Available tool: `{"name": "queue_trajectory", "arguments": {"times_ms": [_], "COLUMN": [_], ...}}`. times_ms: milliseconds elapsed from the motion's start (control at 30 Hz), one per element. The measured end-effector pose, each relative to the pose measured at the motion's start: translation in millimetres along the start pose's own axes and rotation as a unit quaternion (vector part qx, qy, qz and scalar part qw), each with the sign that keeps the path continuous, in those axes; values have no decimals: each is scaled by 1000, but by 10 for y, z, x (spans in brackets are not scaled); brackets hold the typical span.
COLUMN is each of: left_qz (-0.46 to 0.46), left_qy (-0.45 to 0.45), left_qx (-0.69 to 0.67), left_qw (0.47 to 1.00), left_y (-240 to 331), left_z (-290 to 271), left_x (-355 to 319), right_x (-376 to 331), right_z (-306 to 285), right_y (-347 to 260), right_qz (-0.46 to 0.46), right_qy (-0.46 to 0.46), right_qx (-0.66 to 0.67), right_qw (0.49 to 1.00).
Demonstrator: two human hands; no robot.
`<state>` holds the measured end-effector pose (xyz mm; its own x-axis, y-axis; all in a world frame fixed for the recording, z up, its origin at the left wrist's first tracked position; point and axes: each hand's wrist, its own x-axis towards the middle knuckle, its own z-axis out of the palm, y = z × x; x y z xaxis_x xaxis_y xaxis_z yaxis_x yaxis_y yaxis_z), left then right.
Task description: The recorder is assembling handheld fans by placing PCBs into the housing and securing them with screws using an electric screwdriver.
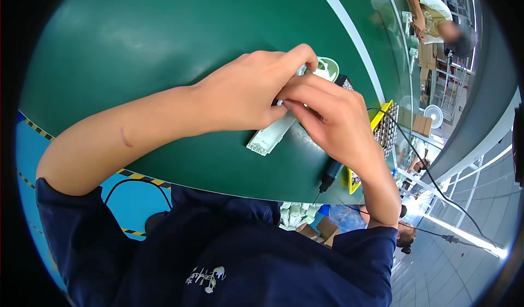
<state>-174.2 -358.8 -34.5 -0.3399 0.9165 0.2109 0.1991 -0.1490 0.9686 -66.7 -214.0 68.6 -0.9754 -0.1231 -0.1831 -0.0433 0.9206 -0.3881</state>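
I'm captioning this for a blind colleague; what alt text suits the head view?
A person's left hand and right hand meet over a green table, anything between their fingertips mostly hidden, with a pale elongated part showing beneath. To the right are a dark handheld tool and a yellow-edged tray.

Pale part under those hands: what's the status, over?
Left hand, right hand: close together, exact grip hidden. Pale part: partly covered by both. Dark tool: off to the right, apart from it.

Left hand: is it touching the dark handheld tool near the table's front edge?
Apart. The head view shows green tabletop between the left hand and the dark tool.
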Motion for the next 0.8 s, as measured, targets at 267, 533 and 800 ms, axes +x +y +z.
{"name": "queue_trajectory", "arguments": {"times_ms": [267,533,800], "left_qz": [-14,-6,-7], "left_qy": [1,3,4], "left_qx": [-32,-26,-24], "left_qw": [999,1000,1000], "left_y": [-7,-22,-17], "left_z": [0,-15,-24], "left_x": [-6,-9,-8], "right_x": [-2,-92,48], "right_z": [-93,-106,-247], "right_y": [106,75,-49], "right_qz": [39,47,56], "right_qy": [-2,34,-101], "right_qx": [57,-50,-154], "right_qw": [998,997,981]}}
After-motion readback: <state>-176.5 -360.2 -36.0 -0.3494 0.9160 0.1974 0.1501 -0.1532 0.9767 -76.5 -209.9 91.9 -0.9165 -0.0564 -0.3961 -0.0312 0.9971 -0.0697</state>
